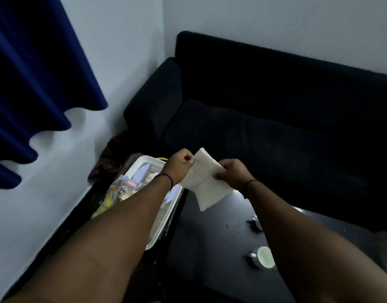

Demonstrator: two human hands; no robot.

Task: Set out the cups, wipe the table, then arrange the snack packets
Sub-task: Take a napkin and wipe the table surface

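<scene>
I see both hands raised above the dark surface [210, 248], sharing one white tissue [204, 182]. My left hand [179, 164] is curled into a fist, pinching the tissue's upper left edge; my right hand [234, 172] grips its right edge, thumb on the near face. The sheet hangs between them, lower corner dangling just above the surface without touching it.

A white cup [263, 256] stands on the surface at lower right, partly hidden behind my right forearm. A second small dark object farther back near that arm is too dim to identify. To the left, a white tray [164, 219] holds snack packets [120, 191] in clear wrapping, half covered by my left forearm. Beyond the surface sits a dark sofa [275, 106]; a blue curtain [35, 84] hangs at left.
</scene>
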